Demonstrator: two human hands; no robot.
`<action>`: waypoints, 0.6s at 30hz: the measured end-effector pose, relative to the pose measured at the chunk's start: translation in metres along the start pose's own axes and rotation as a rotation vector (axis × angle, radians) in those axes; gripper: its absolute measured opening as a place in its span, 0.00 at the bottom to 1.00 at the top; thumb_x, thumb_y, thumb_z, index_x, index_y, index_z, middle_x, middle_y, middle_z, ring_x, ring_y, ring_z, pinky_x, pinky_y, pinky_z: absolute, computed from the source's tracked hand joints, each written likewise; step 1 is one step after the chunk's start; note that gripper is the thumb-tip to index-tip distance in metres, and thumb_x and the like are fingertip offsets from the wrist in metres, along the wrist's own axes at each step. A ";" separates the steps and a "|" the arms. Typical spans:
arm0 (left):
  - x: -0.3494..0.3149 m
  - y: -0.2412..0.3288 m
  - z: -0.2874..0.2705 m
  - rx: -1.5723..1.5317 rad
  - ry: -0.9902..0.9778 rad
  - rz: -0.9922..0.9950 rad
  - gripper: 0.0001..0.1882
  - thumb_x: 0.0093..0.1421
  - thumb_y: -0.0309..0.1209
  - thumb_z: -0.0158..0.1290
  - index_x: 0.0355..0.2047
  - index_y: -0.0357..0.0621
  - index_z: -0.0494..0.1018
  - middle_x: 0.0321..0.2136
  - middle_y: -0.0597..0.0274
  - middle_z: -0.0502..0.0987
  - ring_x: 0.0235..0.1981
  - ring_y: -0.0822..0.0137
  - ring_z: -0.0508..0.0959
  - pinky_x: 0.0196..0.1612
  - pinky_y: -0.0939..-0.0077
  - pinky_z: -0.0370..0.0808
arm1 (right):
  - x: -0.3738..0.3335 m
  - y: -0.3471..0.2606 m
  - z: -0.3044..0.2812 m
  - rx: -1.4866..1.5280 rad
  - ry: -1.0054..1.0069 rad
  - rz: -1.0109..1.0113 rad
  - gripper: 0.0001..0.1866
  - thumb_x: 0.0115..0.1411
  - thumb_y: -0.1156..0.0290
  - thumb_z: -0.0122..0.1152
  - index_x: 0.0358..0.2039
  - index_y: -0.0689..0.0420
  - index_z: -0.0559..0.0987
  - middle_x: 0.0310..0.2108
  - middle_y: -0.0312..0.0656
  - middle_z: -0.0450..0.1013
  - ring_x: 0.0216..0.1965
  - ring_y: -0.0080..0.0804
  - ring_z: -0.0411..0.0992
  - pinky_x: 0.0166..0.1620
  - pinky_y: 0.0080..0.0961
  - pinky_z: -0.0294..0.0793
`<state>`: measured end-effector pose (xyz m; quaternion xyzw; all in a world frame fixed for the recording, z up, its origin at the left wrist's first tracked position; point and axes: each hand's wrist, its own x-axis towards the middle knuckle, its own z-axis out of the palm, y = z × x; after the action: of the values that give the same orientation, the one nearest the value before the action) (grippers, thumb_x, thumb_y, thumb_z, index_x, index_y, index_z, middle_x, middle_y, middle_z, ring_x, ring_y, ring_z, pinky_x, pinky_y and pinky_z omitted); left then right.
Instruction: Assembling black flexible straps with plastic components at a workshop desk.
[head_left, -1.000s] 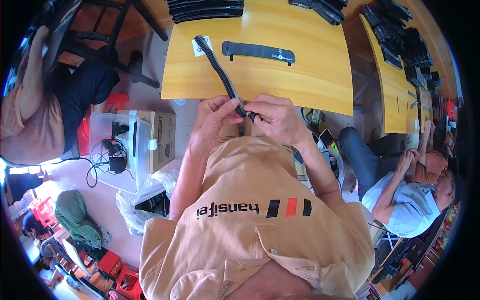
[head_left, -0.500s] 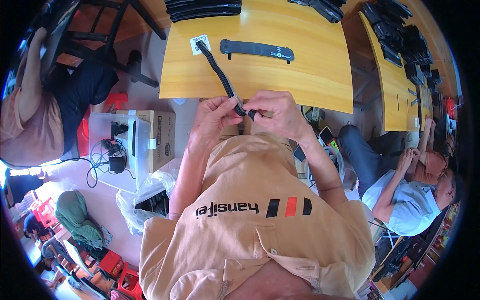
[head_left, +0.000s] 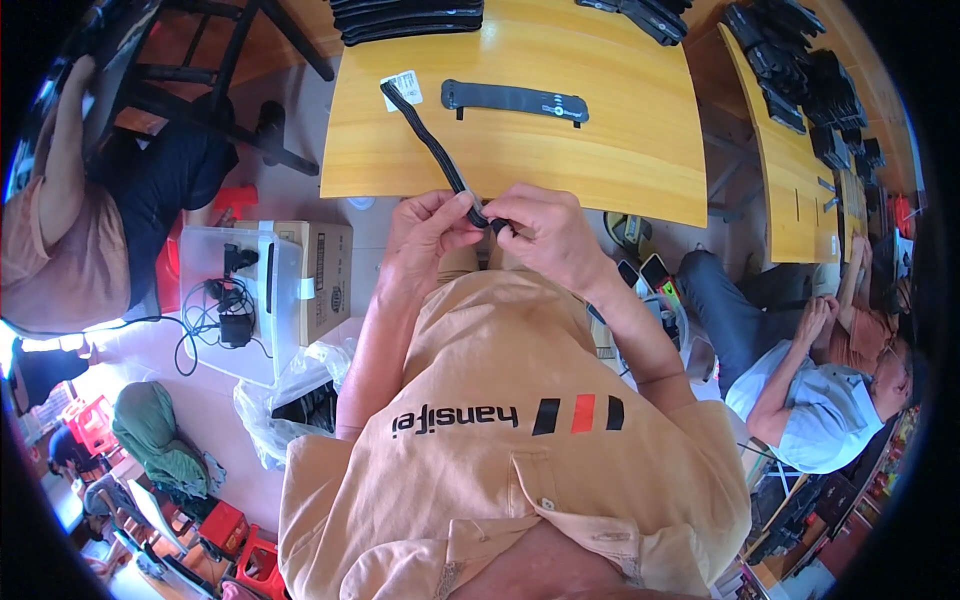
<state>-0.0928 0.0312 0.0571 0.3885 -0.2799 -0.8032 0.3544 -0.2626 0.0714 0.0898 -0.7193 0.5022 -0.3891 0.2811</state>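
A long narrow black strap runs from the table down to my hands, just past the table's near edge. My left hand pinches its lower part between thumb and fingers. Close by on the right, my right hand is closed on the strap's near end, where a short black piece pokes out below the fingers. The strap's far end overlaps a white printed label on the table. To its right lies a flat dark grey band with two small black tabs along its near edge.
Black bands are stacked on the table's far side. At left, a clear plastic bin holds black cables beside a cardboard box. A plastic bag sits below. People sit at left and right.
The strap's far end has swung slightly left over the label. My right hand has shifted a little left and its fingers have moved at the strap's near end.
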 end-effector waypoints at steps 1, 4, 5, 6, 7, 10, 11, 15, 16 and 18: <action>0.001 -0.001 -0.001 0.004 0.004 0.002 0.08 0.56 0.29 0.53 0.30 0.33 0.74 0.24 0.60 0.76 0.23 0.76 0.76 0.26 0.87 0.77 | 0.000 -0.001 0.002 0.000 0.000 -0.001 0.11 0.43 0.84 0.55 0.30 0.64 0.77 0.25 0.44 0.72 0.22 0.33 0.72 0.26 0.21 0.71; 0.001 0.001 0.002 0.030 0.019 -0.006 0.09 0.56 0.29 0.53 0.30 0.33 0.74 0.24 0.60 0.76 0.23 0.75 0.77 0.26 0.86 0.77 | -0.001 -0.002 0.006 -0.143 -0.003 -0.031 0.10 0.42 0.84 0.56 0.29 0.64 0.76 0.24 0.44 0.71 0.22 0.35 0.72 0.26 0.21 0.71; 0.001 0.001 0.003 0.052 0.033 -0.012 0.09 0.56 0.29 0.53 0.30 0.33 0.74 0.24 0.60 0.76 0.23 0.75 0.77 0.27 0.86 0.77 | 0.000 0.001 0.007 -0.107 -0.007 0.002 0.10 0.43 0.84 0.56 0.29 0.64 0.76 0.24 0.44 0.71 0.22 0.34 0.72 0.26 0.21 0.71; 0.001 0.000 0.003 0.053 0.033 -0.012 0.09 0.56 0.29 0.53 0.30 0.33 0.74 0.24 0.60 0.76 0.23 0.75 0.77 0.27 0.86 0.77 | 0.001 0.004 0.008 -0.070 -0.010 0.035 0.10 0.43 0.84 0.56 0.29 0.64 0.76 0.24 0.44 0.71 0.22 0.33 0.72 0.26 0.20 0.71; 0.002 -0.002 0.001 0.058 0.039 -0.008 0.09 0.57 0.29 0.53 0.30 0.33 0.74 0.24 0.59 0.76 0.23 0.74 0.77 0.27 0.85 0.77 | 0.001 0.006 0.008 -0.070 -0.009 0.035 0.10 0.43 0.84 0.56 0.29 0.64 0.76 0.24 0.44 0.71 0.22 0.33 0.72 0.26 0.20 0.71; 0.002 -0.007 -0.005 0.056 0.047 -0.006 0.10 0.57 0.30 0.52 0.30 0.32 0.74 0.24 0.59 0.76 0.23 0.74 0.77 0.27 0.84 0.77 | 0.000 0.008 0.010 0.083 -0.017 0.129 0.09 0.43 0.84 0.56 0.29 0.65 0.76 0.24 0.44 0.71 0.22 0.30 0.72 0.26 0.19 0.71; 0.002 -0.008 -0.006 0.048 0.047 -0.007 0.10 0.57 0.30 0.52 0.30 0.32 0.74 0.24 0.58 0.76 0.23 0.74 0.77 0.27 0.84 0.77 | 0.000 0.008 0.011 0.131 -0.006 0.147 0.09 0.44 0.84 0.56 0.29 0.65 0.76 0.24 0.44 0.71 0.22 0.29 0.72 0.26 0.19 0.71; -0.002 -0.008 -0.001 0.067 0.079 0.017 0.11 0.58 0.31 0.52 0.30 0.32 0.74 0.24 0.59 0.76 0.22 0.74 0.76 0.26 0.84 0.76 | -0.002 0.006 0.016 0.093 0.032 0.163 0.09 0.44 0.84 0.55 0.29 0.65 0.76 0.24 0.44 0.71 0.23 0.30 0.72 0.27 0.19 0.72; -0.005 -0.006 0.005 0.196 0.118 0.037 0.11 0.58 0.31 0.52 0.29 0.33 0.74 0.23 0.60 0.76 0.21 0.74 0.76 0.25 0.85 0.76 | -0.002 0.006 0.018 0.093 0.031 0.163 0.09 0.44 0.84 0.55 0.29 0.65 0.76 0.24 0.44 0.71 0.23 0.30 0.72 0.27 0.19 0.72; -0.007 -0.005 0.006 0.327 0.158 0.056 0.11 0.58 0.32 0.52 0.28 0.33 0.74 0.21 0.60 0.76 0.20 0.75 0.75 0.25 0.85 0.75 | -0.002 0.010 0.024 0.054 0.046 0.163 0.08 0.44 0.83 0.56 0.28 0.65 0.76 0.24 0.44 0.71 0.24 0.33 0.72 0.28 0.20 0.72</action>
<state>-0.0958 0.0409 0.0597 0.4946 -0.3887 -0.7040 0.3296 -0.2480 0.0705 0.0689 -0.6589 0.5549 -0.3948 0.3195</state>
